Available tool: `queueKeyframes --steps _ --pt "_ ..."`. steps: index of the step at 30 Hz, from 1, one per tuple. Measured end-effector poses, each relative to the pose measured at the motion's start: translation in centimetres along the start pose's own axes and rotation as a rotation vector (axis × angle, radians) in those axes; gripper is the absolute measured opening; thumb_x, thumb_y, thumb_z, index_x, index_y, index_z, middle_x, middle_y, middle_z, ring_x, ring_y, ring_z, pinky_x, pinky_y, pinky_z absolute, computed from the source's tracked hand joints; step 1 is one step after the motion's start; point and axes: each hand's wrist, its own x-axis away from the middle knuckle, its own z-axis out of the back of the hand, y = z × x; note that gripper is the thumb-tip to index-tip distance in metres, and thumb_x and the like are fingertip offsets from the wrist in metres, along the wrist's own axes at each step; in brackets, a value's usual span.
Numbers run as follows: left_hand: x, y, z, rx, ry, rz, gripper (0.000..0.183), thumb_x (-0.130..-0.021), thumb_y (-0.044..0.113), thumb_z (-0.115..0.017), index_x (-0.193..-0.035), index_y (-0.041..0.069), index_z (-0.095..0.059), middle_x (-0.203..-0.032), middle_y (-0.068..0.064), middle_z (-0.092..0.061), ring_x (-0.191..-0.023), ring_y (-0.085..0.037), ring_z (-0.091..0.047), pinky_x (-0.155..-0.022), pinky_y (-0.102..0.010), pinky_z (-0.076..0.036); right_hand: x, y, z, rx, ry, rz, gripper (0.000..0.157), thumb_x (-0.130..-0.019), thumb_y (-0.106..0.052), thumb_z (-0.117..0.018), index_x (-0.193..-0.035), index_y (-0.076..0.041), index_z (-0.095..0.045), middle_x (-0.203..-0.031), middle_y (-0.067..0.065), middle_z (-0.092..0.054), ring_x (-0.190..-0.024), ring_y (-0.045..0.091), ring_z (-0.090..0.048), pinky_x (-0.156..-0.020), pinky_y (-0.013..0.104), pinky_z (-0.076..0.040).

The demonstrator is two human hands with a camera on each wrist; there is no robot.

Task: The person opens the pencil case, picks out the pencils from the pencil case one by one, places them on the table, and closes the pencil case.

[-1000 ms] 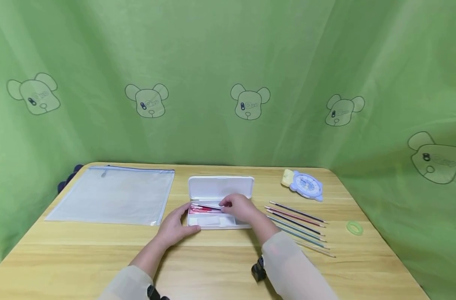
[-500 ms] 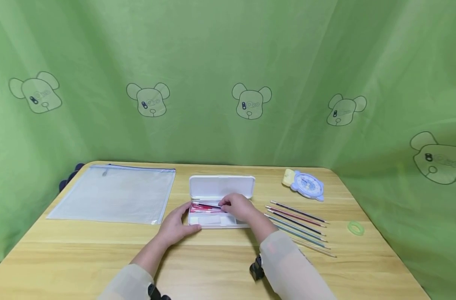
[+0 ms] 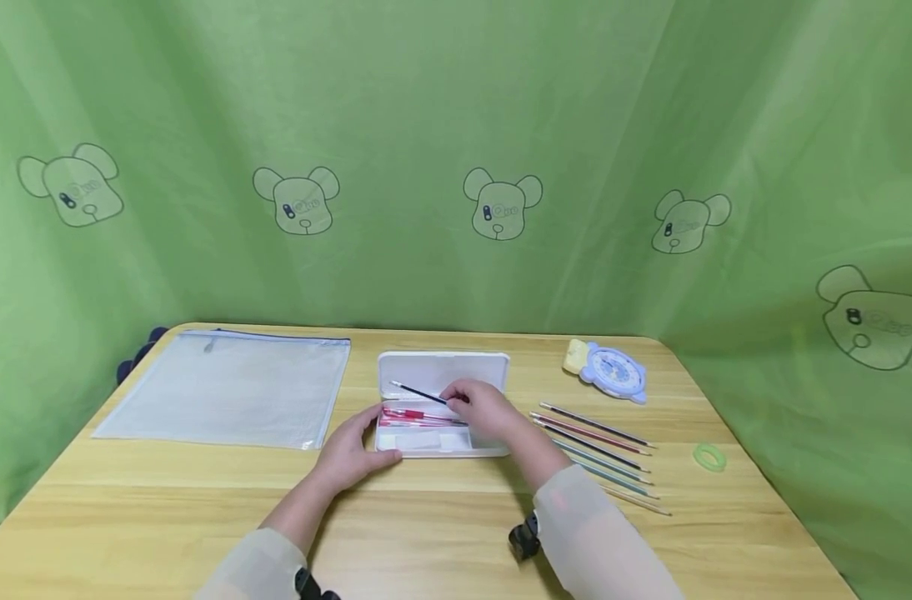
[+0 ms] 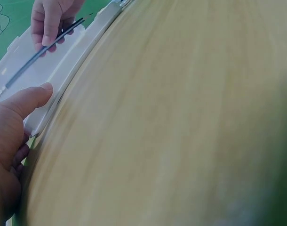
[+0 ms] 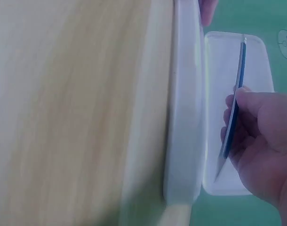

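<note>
A white pencil case [image 3: 423, 443] lies with its lid [image 3: 426, 372] raised, red pens [image 3: 411, 417] inside it. My left hand [image 3: 348, 452] holds the left end of the case; in the left wrist view its thumb [image 4: 37, 96] lies over the edge, the other fingers partly hidden. Above the case, my right hand [image 3: 482, 408] pinches a dark pencil [image 3: 418, 392] between thumb and fingers. That pencil [image 5: 232, 122] is tilted, its sharpened tip toward the near side in the right wrist view.
Several pencils [image 3: 594, 433] lie side by side right of the case. Farther right are a green ring [image 3: 709, 457] and a blue clock-shaped object [image 3: 615, 372] beside a yellowish block [image 3: 575, 356]. A clear zip pouch [image 3: 231, 390] lies at the left.
My right hand has lifted the dark pencil out of the pencil case, its eraser end rising in front of the lid. The left hand stays at the case's left end.
</note>
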Motion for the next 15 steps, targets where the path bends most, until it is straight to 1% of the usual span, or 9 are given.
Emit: queueKeyframes --steps 2,4,6,9,12,15 --pt "0.0 0.0 -0.1 0.000 -0.002 0.000 0.089 -0.074 0.035 -0.083 -0.146 0.003 -0.043 -0.148 -0.020 -0.048 -0.139 -0.040 -0.042 -0.117 -0.053 -0.034 0.5 0.3 0.5 -0.023 0.004 0.015 0.019 -0.097 -0.009 -0.058 -0.111 -0.008 -0.070 -0.101 0.006 -0.069 -0.090 0.016 -0.059 -0.085 0.037 -0.054" --pt "0.0 0.0 -0.2 0.001 0.000 -0.002 0.089 -0.074 0.035 -0.083 -0.146 0.003 -0.043 -0.148 -0.020 -0.048 -0.139 -0.040 -0.042 -0.117 -0.054 -0.034 1.1 0.4 1.2 -0.049 0.005 0.021 0.022 -0.097 -0.010 -0.058 -0.116 -0.008 -0.069 -0.102 0.006 -0.069 -0.090 0.015 -0.059 -0.082 0.033 -0.053" --pt "0.0 -0.1 -0.2 -0.001 -0.002 0.003 0.089 -0.074 0.036 -0.083 -0.147 0.003 -0.043 -0.148 -0.020 -0.047 -0.139 -0.040 -0.041 -0.117 -0.053 -0.033 1.9 0.7 2.2 -0.064 -0.002 0.039 0.025 -0.097 -0.010 -0.057 -0.119 -0.007 -0.068 -0.103 0.007 -0.069 -0.091 0.016 -0.059 -0.081 0.032 -0.053" --pt "0.0 0.0 -0.2 -0.005 -0.001 0.003 0.088 -0.074 0.035 -0.083 -0.146 0.004 -0.043 -0.148 -0.020 -0.047 -0.139 -0.041 -0.042 -0.117 -0.054 -0.034 3.2 1.2 3.7 -0.074 -0.003 0.031 0.026 -0.098 -0.012 -0.057 -0.120 -0.008 -0.068 -0.109 0.008 -0.069 -0.095 0.017 -0.060 -0.083 0.031 -0.052" --pt "0.1 0.0 -0.1 -0.005 -0.005 0.003 0.088 -0.074 0.034 -0.083 -0.146 0.003 -0.043 -0.148 -0.021 -0.047 -0.139 -0.041 -0.042 -0.117 -0.054 -0.034 4.8 2.1 5.1 -0.075 -0.002 0.016 0.026 -0.098 -0.012 -0.056 -0.121 -0.008 -0.068 -0.111 0.010 -0.069 -0.094 0.016 -0.060 -0.079 0.030 -0.052" --pt "0.0 0.0 -0.1 0.005 -0.003 0.011 0.088 -0.075 0.034 -0.083 -0.147 0.004 -0.043 -0.149 -0.020 -0.047 -0.139 -0.040 -0.041 -0.117 -0.053 -0.033 6.4 3.0 6.4 -0.067 0.014 0.006 0.026 -0.098 -0.012 -0.057 -0.121 -0.007 -0.067 -0.108 0.012 -0.069 -0.090 0.015 -0.059 -0.075 0.028 -0.052"
